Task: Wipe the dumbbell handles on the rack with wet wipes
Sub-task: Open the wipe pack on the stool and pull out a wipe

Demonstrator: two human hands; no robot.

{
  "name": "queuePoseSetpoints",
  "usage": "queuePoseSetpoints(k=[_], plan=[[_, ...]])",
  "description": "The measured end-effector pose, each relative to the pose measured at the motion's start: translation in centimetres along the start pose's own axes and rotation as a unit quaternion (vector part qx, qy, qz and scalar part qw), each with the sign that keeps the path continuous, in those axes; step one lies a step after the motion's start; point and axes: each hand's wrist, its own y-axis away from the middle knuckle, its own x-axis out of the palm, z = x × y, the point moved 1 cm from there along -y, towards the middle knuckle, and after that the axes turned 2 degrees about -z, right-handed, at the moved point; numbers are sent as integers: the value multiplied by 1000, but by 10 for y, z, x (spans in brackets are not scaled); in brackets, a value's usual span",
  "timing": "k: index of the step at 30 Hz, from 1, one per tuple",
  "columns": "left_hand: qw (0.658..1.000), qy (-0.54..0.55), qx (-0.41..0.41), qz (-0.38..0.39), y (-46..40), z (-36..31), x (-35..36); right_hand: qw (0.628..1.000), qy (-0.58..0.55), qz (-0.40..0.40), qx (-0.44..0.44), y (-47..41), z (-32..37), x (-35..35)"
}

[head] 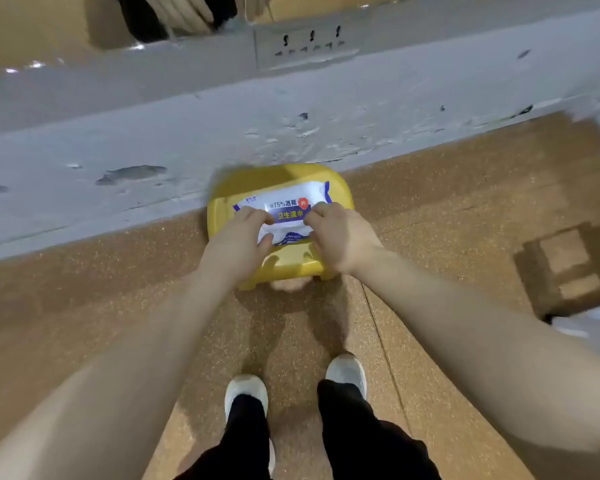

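Item: white soft-plastic wet-wipe pack with blue and red print [293, 211], lying flat on the top of a low yellow plastic stool [284, 263]. The pack covers the middle of the stool top, reaching close to its left and right edges; the stool stands on speckled tan flooring [118, 306] against a scuffed grey wall base [153, 140].

Orientation: long axis runs left to right across the stool, slightly tilted; the printed label faces up and reads upright from the person's side.

Hands: left hand [238, 242] pinches the pack's left end, fingers curled over the top and thumb at the near edge. Right hand [340, 237] has fingers curled onto the right end; whether its thumb grips beneath cannot be told.

Risks: the pack is slack and slick, so a lift from the ends may let it sag or slip; tugging the flap could drag out several wipes together; pressing down off-centre could tip the light stool.

Not in view: dumbbells, rack.
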Motion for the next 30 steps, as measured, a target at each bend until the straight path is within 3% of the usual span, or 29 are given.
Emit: queuePoseSetpoints(k=[3, 7, 16, 22, 27, 30], plan=[[997, -8, 31, -64, -24, 24, 25, 997, -44, -56, 2, -30, 2, 35], [993, -35, 73, -89, -57, 44, 52, 993, -14, -100, -55, -66, -9, 67], [987, -7, 98, -126, -69, 51, 73, 979, -33, -86, -183, -72, -35, 60], [987, 37, 106, -112, -62, 46, 82, 982, -39, -74, -172, -57, -39, 57], [986, 40, 108, -116, -65, 46, 87, 976, -23, -51, -212, -55, -39, 57], [984, 66, 109, -127, -64, 44, 87, 974, -45, -86, -206, -57, -38, 54]])
